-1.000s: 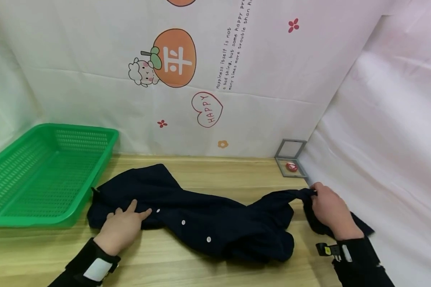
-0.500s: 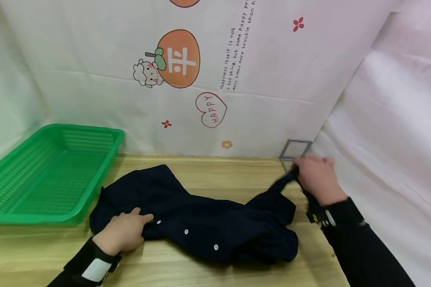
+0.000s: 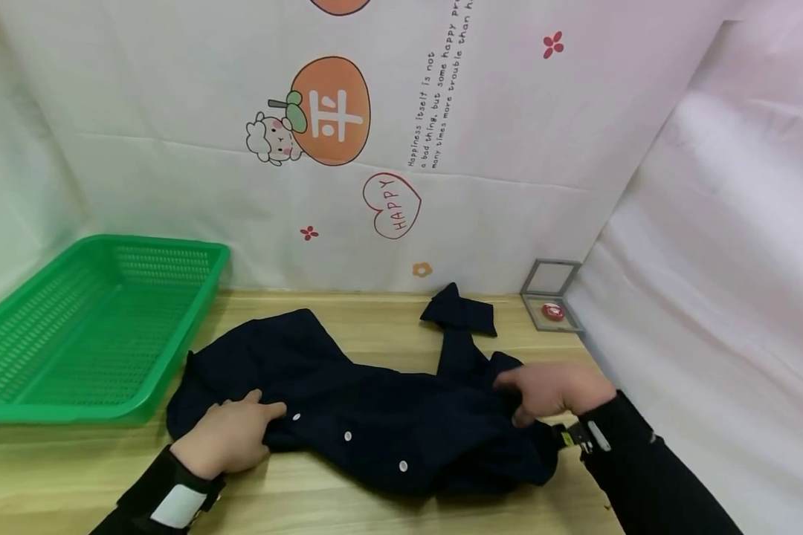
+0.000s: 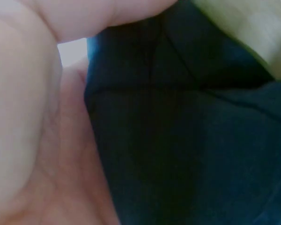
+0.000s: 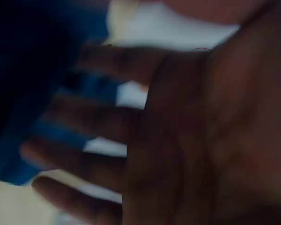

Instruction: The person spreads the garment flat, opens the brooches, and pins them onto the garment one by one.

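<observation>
A dark navy button-up garment [image 3: 375, 416] with several white buttons lies crumpled across the table. On its left part rests my left hand [image 3: 230, 435], fingers over the cloth; in the left wrist view a finger lies along the dark fabric [image 4: 178, 154] near a seam. My right hand [image 3: 555, 388] is over the right end, fingertips right at the cloth. Straight, spread fingers [image 5: 84, 157] show in the right wrist view, with blurred cloth past them. A sleeve [image 3: 465, 316] points to the back, its end folded across.
A green plastic basket [image 3: 140, 394] stands at the left, its rim close to the garment. A small clear case [image 3: 552, 297] with its lid up and a red round item [image 3: 552, 311] inside sits at the back right corner. Printed white cloth [image 3: 495, 223] hangs behind.
My right hand has brought the sleeve from the right side up and to the back left, let go, and come down to the garment's right end. My left fingers have drawn in from a spread.
</observation>
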Tool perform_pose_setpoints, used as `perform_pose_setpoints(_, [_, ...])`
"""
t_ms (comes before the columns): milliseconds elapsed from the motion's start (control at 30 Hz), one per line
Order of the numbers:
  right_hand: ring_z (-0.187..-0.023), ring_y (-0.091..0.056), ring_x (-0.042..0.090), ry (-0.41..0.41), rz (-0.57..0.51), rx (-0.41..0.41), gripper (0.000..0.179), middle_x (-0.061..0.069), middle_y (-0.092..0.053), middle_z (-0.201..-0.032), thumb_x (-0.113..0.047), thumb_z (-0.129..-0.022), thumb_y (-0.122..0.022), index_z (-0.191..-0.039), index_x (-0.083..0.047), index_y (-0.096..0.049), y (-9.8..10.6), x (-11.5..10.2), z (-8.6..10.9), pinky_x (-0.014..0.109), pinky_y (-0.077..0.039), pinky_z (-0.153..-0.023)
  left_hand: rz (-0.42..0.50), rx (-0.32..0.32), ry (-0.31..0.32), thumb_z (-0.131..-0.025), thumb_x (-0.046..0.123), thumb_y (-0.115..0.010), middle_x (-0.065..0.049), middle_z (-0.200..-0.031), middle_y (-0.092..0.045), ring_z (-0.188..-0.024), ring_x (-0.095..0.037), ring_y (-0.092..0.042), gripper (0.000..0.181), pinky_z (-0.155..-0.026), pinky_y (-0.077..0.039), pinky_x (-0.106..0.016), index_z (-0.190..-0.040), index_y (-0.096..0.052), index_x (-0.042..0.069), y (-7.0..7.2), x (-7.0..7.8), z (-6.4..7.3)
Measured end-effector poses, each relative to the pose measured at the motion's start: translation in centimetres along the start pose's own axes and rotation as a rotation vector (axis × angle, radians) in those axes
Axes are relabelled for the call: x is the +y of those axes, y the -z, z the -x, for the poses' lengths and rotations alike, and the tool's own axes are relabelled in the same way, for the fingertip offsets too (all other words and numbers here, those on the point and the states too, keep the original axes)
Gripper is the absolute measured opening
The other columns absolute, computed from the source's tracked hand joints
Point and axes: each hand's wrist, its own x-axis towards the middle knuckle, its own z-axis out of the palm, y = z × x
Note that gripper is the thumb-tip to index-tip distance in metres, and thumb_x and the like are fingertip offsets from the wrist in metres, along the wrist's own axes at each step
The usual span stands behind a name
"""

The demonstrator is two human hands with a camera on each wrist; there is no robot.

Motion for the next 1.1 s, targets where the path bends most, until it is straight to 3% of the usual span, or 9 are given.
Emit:
perform_pose_setpoints(133, [-0.135,-0.036,0.039,-0.035,-0.083,-0.16,0.1,0.012,-0.036,-0.151,-0.036,-0.073,-0.09,-0.155,-0.016,-0.035,-3.4,1.0,-0.2,0.056,-0.036,-0.102,-0.017,0.013,-0.007,-0.079,0.012,-0.077,-0.031,-0.132,-0.052,-0.106,-0.057,-0.056,0.055,-0.085,-0.037,-0.075,-0.132,-0.064,0.012,0.0,0.4,-0.2])
perform_pose_setpoints(367, [-0.101,-0.06,0.034,0.182,-0.022,0.277,0.03,0.018,-0.061,-0.114,-0.012,-0.096,-0.062,-0.123,0.004,-0.063,-4.3,2.2,-1.2,0.049,-0.05,-0.086,-0.026,0.006,0.0,-0.08,0.015,-0.078,-0.03,-0.131,-0.053,-0.107,-0.052,-0.057,0.053,-0.086,-0.038,-0.073,-0.132,-0.064,0.013,0.1,0.0,-0.4])
perform_pose_setpoints(533, [-0.091,-0.061,0.021,0.09,-0.793,0.469,0.028,0.008,-0.064,-0.108,-0.022,-0.102,-0.056,-0.119,-0.001,-0.065,-1.0,3.4,-1.3,0.034,-0.052,-0.078,-0.023,-0.013,-0.003,-0.084,0.019,-0.077,-0.028,-0.132,-0.053,-0.107,-0.051,-0.057,0.048,-0.085,-0.041,-0.07,-0.131,-0.065,0.014,-0.2,0.0,-0.4])
perform_pose_setpoints(667, [-0.115,-0.057,0.019,0.369,-1.471,0.349,0.052,0.014,-0.042,-0.147,-0.026,-0.11,-0.041,-0.155,-0.008,-0.027,-0.1,3.7,-1.9,0.032,-0.046,-0.095,-0.025,-0.019,0.002,-0.086,0.022,-0.076,-0.029,-0.133,-0.052,-0.108,-0.056,-0.055,0.047,-0.086,-0.04,-0.071,-0.131,-0.065,0.014,-0.4,0.4,-0.5])
perform_pose_setpoints(733, [-0.139,-0.037,0.029,0.508,-1.614,0.26,0.059,0.017,-0.009,-0.163,-0.024,-0.112,-0.029,-0.161,-0.017,0.002,-0.3,3.7,-2.2,0.041,-0.026,-0.113,-0.031,-0.018,0.005,-0.087,0.023,-0.076,-0.028,-0.133,-0.052,-0.108,-0.058,-0.053,0.047,-0.087,-0.04,-0.072,-0.131,-0.064,0.015,-0.4,0.6,-0.5])
perform_pose_setpoints(800, [-0.147,-0.014,0.037,0.507,-1.51,0.337,0.065,0.016,0.014,-0.163,-0.022,-0.111,-0.028,-0.158,-0.023,0.017,-0.6,3.5,-2.3,0.051,-0.01,-0.117,-0.039,-0.015,0.001,-0.087,0.024,-0.075,-0.027,-0.133,-0.052,-0.107,-0.059,-0.054,0.047,-0.086,-0.04,-0.071,-0.131,-0.064,0.015,-0.3,0.7,-0.5])
perform_pose_setpoints(867, [-0.145,-0.012,0.045,0.321,-1.175,0.515,0.074,0.019,0.019,-0.161,-0.025,-0.109,-0.038,-0.158,-0.02,0.017,-1.1,2.9,-2.3,0.057,-0.012,-0.115,-0.046,-0.01,-0.004,-0.087,0.024,-0.075,-0.027,-0.132,-0.052,-0.106,-0.058,-0.054,0.046,-0.085,-0.041,-0.07,-0.131,-0.064,0.015,-0.3,0.7,-0.4])
perform_pose_setpoints(1000, [-0.116,-0.051,0.045,-0.089,-0.429,0.677,0.072,0.031,-0.03,-0.147,-0.025,-0.098,-0.061,-0.154,0.0,-0.025,-2.4,1.2,-2.2,0.057,-0.044,-0.092,-0.06,-0.012,-0.004,-0.087,0.025,-0.076,-0.027,-0.131,-0.053,-0.104,-0.057,-0.056,0.047,-0.084,-0.042,-0.07,-0.131,-0.064,0.015,-0.3,0.7,-0.4])
perform_pose_setpoints(1100, [-0.092,-0.06,0.029,-0.067,-0.248,0.624,0.044,0.016,-0.06,-0.112,-0.022,-0.094,-0.066,-0.13,0.002,-0.056,-3.3,0.4,-2.2,0.047,-0.049,-0.079,-0.071,-0.005,0.003,-0.087,0.025,-0.076,-0.028,-0.13,-0.053,-0.103,-0.056,-0.056,0.048,-0.084,-0.042,-0.07,-0.132,-0.063,0.015,-0.3,0.7,-0.4])
